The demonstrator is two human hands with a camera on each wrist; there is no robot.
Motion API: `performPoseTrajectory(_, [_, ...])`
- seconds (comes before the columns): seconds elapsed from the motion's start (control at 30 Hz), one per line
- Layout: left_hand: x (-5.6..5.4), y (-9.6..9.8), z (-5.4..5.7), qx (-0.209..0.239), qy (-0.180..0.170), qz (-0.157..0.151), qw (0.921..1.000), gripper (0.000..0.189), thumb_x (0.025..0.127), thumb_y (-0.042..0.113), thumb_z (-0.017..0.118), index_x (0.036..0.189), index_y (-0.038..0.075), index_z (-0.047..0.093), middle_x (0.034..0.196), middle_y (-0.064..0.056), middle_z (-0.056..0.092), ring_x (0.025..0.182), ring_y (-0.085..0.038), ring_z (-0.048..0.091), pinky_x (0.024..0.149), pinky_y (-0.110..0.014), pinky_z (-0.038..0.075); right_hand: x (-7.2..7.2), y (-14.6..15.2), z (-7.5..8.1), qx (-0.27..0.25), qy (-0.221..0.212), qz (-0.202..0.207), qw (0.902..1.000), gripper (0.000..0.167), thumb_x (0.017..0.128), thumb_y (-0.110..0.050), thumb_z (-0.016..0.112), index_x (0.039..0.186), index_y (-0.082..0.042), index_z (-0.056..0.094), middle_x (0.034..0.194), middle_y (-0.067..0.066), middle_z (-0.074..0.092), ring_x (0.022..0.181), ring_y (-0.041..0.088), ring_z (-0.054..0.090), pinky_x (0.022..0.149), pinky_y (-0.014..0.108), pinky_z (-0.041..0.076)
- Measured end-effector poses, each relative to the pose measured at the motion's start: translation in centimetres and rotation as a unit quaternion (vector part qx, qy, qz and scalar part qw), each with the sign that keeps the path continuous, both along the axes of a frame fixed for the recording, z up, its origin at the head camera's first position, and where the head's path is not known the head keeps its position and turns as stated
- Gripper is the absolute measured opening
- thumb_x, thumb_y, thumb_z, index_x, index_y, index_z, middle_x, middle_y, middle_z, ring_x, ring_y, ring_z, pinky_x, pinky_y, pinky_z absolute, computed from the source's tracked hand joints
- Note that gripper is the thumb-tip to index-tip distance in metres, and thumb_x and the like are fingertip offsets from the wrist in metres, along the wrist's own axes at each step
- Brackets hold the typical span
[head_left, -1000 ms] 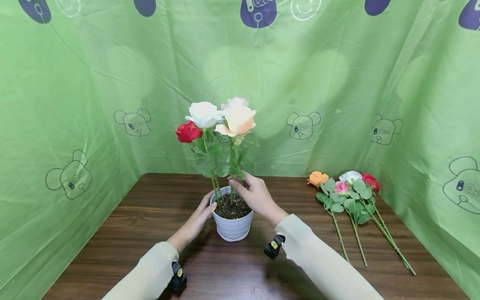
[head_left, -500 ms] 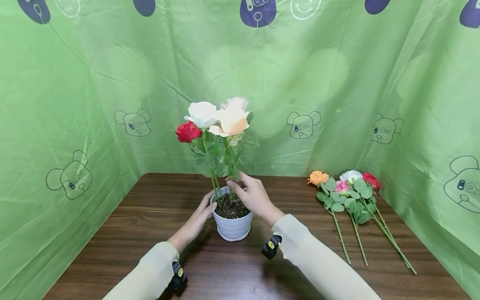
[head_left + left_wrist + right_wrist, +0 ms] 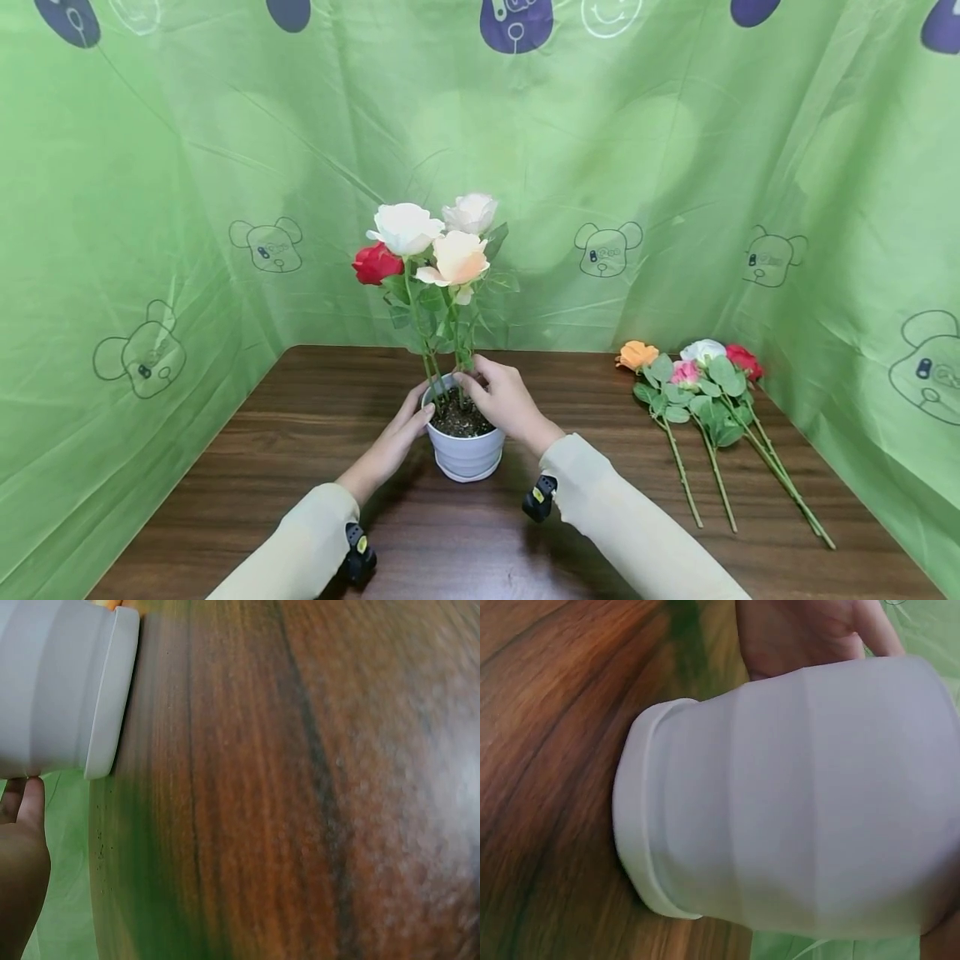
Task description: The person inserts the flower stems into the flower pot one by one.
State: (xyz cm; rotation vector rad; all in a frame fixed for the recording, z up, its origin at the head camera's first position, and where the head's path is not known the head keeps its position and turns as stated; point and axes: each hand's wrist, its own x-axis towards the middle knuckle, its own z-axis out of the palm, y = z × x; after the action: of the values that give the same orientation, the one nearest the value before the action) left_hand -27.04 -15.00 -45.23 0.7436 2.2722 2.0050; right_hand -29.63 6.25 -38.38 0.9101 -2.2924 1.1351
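Note:
A white ribbed flowerpot (image 3: pixel 468 454) with dark soil (image 3: pixel 459 419) stands upright on its saucer on the table. My left hand (image 3: pixel 399 431) holds its left side, thumb at the rim; in the left wrist view its fingertips meet the pot wall. My right hand (image 3: pixel 507 398) pinches the lower stem of a peach rose (image 3: pixel 457 258) just above the soil. A white rose (image 3: pixel 406 228), a red rose (image 3: pixel 377 263) and a paler white rose (image 3: pixel 471 213) also rise from the pot. The right wrist view shows the pot wall (image 3: pixel 780 802) with my left hand (image 3: pixel 802 634) beyond it.
On the right of the wooden table (image 3: pixel 300 433) lie an orange rose (image 3: pixel 637 355), a pink rose (image 3: pixel 686 373), a white rose (image 3: pixel 703 351) and a red rose (image 3: pixel 743 360), stems toward me. A green printed curtain (image 3: pixel 540 150) surrounds the table.
My right hand has moved down and slightly left along with the peach rose, whose bloom now sits lower left and uncovers the paler white rose behind. My left hand stays on the pot.

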Motion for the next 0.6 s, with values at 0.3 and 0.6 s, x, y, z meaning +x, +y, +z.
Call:
performPoseTrajectory(0.3, [0.12, 0.12, 0.15, 0.001, 0.008, 0.0, 1.0, 0.053, 0.11, 0.024, 0.035, 0.158, 0.008, 0.02, 0.162, -0.017, 0.022, 0.145, -0.033, 0.024, 0.11, -0.055, 0.031, -0.49, -0.12, 0.04, 0.012, 0.005, -0.051, 0.9986, 0.013, 0.093, -0.016, 0.073, 0.084, -0.013, 0.065, 0.073, -0.008, 0.064, 0.065, 0.007, 0.057, 0.06, 0.027, 0.049])
performPoseTrajectory(0.6, [0.23, 0.08, 0.17, 0.0, 0.009, 0.004, 1.0, 0.053, 0.109, 0.023, 0.035, 0.158, 0.008, 0.021, 0.162, -0.018, 0.023, 0.145, -0.033, 0.024, 0.11, -0.054, 0.031, -0.63, -0.18, -0.24, 0.01, 0.016, -0.058, 0.9981, 0.015, 0.09, -0.018, 0.077, 0.081, -0.012, 0.066, 0.076, -0.004, 0.066, 0.066, 0.009, 0.058, 0.061, 0.027, 0.05])
